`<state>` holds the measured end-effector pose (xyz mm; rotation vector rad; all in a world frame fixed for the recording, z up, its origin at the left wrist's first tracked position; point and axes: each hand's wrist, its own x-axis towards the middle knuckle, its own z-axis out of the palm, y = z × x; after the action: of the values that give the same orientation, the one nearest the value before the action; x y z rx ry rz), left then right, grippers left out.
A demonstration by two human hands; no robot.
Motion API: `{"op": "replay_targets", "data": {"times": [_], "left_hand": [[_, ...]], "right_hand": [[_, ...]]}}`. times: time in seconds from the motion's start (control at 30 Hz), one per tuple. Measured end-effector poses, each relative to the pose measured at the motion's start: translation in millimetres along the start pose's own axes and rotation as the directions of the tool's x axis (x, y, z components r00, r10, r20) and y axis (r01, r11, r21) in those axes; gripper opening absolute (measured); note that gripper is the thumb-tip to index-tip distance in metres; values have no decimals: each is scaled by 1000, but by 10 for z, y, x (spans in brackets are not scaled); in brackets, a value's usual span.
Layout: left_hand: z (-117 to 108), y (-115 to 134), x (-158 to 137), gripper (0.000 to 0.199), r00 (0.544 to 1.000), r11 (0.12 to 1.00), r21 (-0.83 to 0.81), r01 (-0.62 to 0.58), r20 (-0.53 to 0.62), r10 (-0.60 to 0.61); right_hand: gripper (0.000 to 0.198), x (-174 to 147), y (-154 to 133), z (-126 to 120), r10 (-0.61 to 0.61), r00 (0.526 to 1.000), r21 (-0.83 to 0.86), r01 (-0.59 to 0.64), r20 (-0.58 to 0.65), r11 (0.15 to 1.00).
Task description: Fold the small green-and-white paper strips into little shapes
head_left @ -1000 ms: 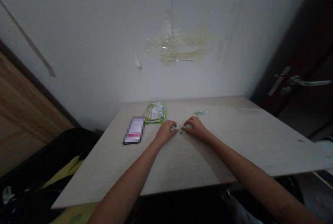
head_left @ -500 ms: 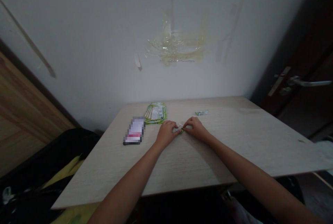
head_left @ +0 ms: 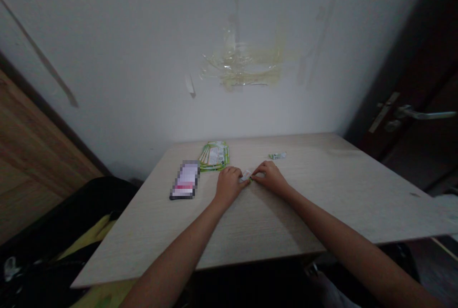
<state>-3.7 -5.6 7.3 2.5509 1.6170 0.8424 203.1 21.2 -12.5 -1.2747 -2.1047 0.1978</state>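
Between my two hands, low over the table, is a small white and green packet [head_left: 246, 175], partly hidden by fingers. My left hand [head_left: 229, 185] pinches its left side with thumb and fingers. From the other side my right hand [head_left: 271, 176] grips the right edge between thumb and forefinger. A fanned stack of green and white packets [head_left: 214, 155] lies just behind my left hand. Beyond my right hand rests a small folded green and white packet [head_left: 277, 156]. The print on the held packet is too small to read.
A phone [head_left: 185, 180], its screen blurred out, lies left of my left hand. The pale wooden table [head_left: 339, 198] meets a wall [head_left: 143, 60] with old tape at the back. A dark door with a metal handle [head_left: 425, 113] stands at right, dark bags [head_left: 107, 198] at left.
Both hands stay in nearly the same place on the packet. The packet looks slightly flatter and more of its white side shows between the fingers.
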Motion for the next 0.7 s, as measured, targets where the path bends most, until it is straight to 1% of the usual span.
{"op": "replay_targets", "data": {"times": [0.17,0.4,0.7], "left_hand": [[-11,24,-30,28,999,996,81,32,11,-33],[27,-15,-41,28,995,991,100,93,23,-96],[71,-3,-80,26,997,989,126,73,-20,-71]], "right_hand": [[12,-7,-30,-16,-7,1000,-53,8,9,999],[16,-10,-59,2,15,1000,-66,-13,26,998],[14,-29,-99,-16,21,1000,-94,-19,22,995]]}}
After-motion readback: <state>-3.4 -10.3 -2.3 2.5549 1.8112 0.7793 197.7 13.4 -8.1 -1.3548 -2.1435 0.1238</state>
